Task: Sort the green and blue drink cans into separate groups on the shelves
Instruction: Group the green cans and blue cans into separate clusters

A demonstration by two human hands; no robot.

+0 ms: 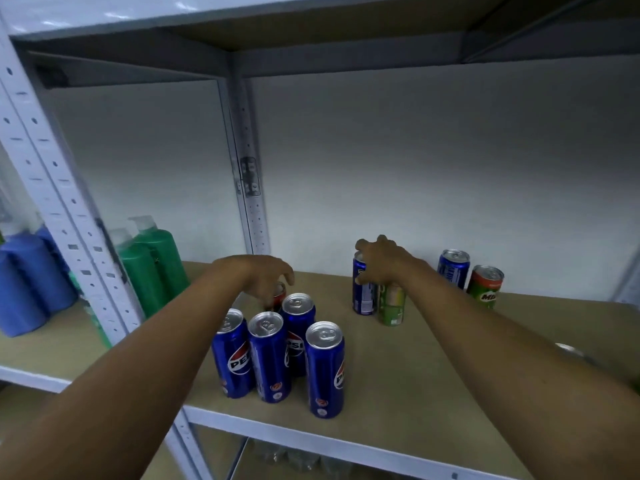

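Right hand (379, 259) wrapped round a blue can (363, 289) touching a green can (392, 303), mid-shelf (433, 358). Left hand (266, 278) curled over a reddish can (278, 296) behind the Pepsi cans (277, 355). Could easily knock neighbours over lifting out.

- The left hand (268, 277) covers most of a can (278, 296) just behind the four blue Pepsi cans (268, 362); only a dark and red sliver shows.
- The right hand (379, 259) hides the top of a blue can (363, 292), well right of the Pepsi cans; whether it grips is unclear.
- The right forearm crosses a green can (392, 304) beside it.
- A blurred silvery object (571, 351) far right is unidentifiable.
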